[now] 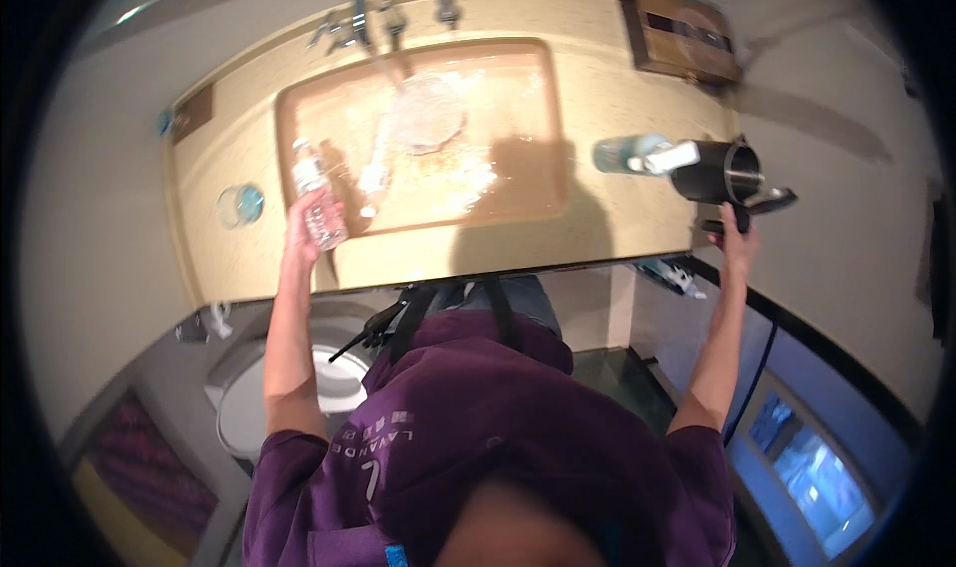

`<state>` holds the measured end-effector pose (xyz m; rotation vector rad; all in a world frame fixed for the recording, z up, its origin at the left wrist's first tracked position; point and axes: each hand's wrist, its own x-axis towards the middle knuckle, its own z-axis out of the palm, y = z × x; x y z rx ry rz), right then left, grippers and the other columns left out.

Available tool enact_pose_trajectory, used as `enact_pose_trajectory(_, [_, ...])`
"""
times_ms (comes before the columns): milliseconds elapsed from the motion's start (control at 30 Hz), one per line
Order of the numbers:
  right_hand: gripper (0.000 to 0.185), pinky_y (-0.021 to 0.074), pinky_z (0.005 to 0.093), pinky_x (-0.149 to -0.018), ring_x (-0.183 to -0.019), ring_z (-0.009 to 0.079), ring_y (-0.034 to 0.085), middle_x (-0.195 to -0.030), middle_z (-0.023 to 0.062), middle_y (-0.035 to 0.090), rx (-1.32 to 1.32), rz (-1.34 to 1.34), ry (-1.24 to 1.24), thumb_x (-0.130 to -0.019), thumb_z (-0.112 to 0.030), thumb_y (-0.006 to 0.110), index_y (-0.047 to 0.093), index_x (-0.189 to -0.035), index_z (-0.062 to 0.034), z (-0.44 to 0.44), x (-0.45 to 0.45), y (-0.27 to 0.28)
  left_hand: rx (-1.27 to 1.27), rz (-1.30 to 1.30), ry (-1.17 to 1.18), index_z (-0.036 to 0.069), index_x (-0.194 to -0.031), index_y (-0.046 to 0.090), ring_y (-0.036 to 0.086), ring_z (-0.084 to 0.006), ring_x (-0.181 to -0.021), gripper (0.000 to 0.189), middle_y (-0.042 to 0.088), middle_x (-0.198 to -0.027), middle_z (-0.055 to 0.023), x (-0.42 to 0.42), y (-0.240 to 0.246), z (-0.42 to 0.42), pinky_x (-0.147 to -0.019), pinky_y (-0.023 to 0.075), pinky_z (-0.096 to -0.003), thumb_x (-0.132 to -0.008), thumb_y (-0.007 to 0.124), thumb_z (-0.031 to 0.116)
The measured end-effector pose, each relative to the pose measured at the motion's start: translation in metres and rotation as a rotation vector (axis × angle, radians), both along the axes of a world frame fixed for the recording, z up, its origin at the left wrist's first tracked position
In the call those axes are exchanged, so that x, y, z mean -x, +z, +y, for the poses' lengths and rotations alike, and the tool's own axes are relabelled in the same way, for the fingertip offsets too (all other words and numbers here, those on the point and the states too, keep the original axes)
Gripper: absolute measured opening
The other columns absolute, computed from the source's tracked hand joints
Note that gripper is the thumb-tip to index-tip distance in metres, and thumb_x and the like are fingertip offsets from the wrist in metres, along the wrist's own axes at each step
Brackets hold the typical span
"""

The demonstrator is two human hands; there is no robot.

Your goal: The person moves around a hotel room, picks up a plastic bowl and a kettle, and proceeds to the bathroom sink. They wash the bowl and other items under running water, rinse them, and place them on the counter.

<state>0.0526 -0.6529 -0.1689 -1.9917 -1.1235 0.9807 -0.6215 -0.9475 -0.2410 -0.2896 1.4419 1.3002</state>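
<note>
My left hand grips a clear plastic bottle over the left edge of the sink. The bottle has a pale cap and leans slightly. At the right end of the counter, my right hand holds a black electric kettle by its handle. The kettle is tipped on its side and its lid hangs open. Water runs from the chrome faucet into the sink, making a round, rippled patch. Whether the kettle or bottle holds water, I cannot tell.
A greenish bottle and a blurred white item are just left of the kettle. A glass with blue in it sits left of the sink. A wooden box occupies the back right corner. A toilet is below left.
</note>
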Motion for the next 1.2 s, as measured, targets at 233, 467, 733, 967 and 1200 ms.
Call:
enact_pose_trajectory(233, [0.020, 0.0547, 0.0276, -0.059, -0.065, 0.0118, 0.063, -0.080, 0.0049, 0.067, 0.215, 0.169, 0.120, -0.098, -0.022, 0.073, 0.066, -0.103, -0.0047, -0.088, -0.014, -0.088, -0.162, 0.757, -0.086, 0.006, -0.132, 0.050, 0.069, -0.0183, -0.097, 0.057, 0.067, -0.109, -0.0094, -0.039, 0.019, -0.007, -0.082, 0.0581, -0.0346, -0.085, 0.081, 0.010])
enact_pose_trajectory(467, [0.029, 0.0514, 0.0279, -0.068, -0.078, 0.0091, 0.061, -0.087, 0.0025, 0.065, 0.155, 0.282, 1.032, -0.098, -0.011, 0.068, 0.063, -0.125, -0.0019, -0.147, 0.296, -0.013, -0.135, 1.053, -0.541, 0.004, -0.134, 0.053, 0.069, -0.0252, -0.110, 0.062, 0.070, -0.116, -0.0136, -0.083, 0.032, 0.022, -0.095, 0.0546, -0.0364, -0.076, 0.076, 0.005])
enact_pose_trajectory(733, [0.030, 0.0510, 0.0317, -0.064, -0.069, 0.0146, 0.063, -0.074, 0.0096, 0.066, -0.084, 0.029, 1.099, -0.095, -0.028, 0.074, 0.066, -0.108, -0.0019, -0.130, 0.397, 0.021, -0.256, 1.256, -0.820, 0.012, -0.116, 0.067, 0.067, -0.0407, -0.101, 0.045, 0.072, -0.104, -0.0172, -0.114, 0.040, 0.047, -0.087, 0.0548, -0.0468, -0.072, 0.076, 0.009])
enact_pose_trajectory(967, [0.020, 0.0508, 0.0411, -0.073, -0.081, 0.0349, 0.066, -0.086, 0.0170, 0.066, -0.188, -0.089, 1.260, -0.097, -0.017, 0.068, 0.063, -0.108, -0.0023, -0.125, 0.378, 0.052, -0.526, 0.760, -0.969, 0.006, -0.116, 0.067, 0.072, -0.0244, -0.083, 0.056, 0.075, -0.095, -0.0082, -0.111, 0.036, 0.052, -0.077, 0.0564, -0.0363, -0.061, 0.078, 0.008])
enact_pose_trajectory(1200, [0.046, 0.0586, 0.0412, -0.089, -0.112, 0.0341, 0.063, -0.121, 0.0160, 0.067, -0.265, 0.070, 1.596, -0.086, 0.017, 0.060, 0.066, -0.126, -0.0065, -0.103, 0.357, 0.062, -0.376, 0.059, -1.386, 0.000, -0.118, 0.064, 0.071, -0.0225, -0.076, 0.058, 0.073, -0.102, -0.0145, -0.081, 0.039, 0.055, -0.068, 0.0577, -0.0347, -0.060, 0.073, 0.000])
